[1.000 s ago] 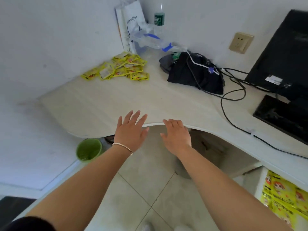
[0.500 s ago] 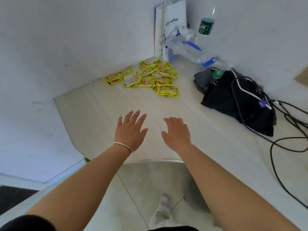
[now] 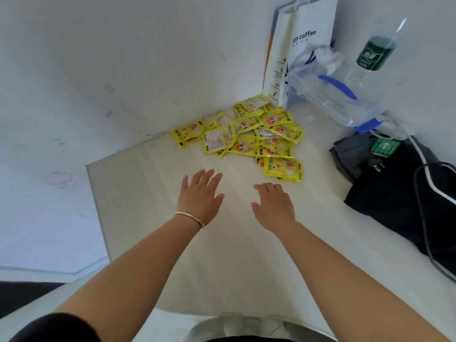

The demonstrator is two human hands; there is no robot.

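Several yellow snack packets [image 3: 249, 139] lie in a loose pile in the far corner of a pale wooden desk [image 3: 153, 193]. My left hand [image 3: 199, 196], with a thin bracelet at the wrist, hovers palm down over the desk with straight fingers, just short of the pile. My right hand [image 3: 272, 206] is beside it, fingers relaxed and slightly bent, a little below the nearest packet. Both hands hold nothing.
A white paper coffee bag [image 3: 303, 45] stands against the wall behind the pile. Beside it lie a clear plastic bag with blue handles [image 3: 328, 95] and a green-labelled bottle [image 3: 375, 55]. Dark cloth and cables [image 3: 399, 193] cover the desk's right side.
I have moved up to the desk. Both hands went from the desk's front edge to over its surface, close to the packets, still open and holding nothing.
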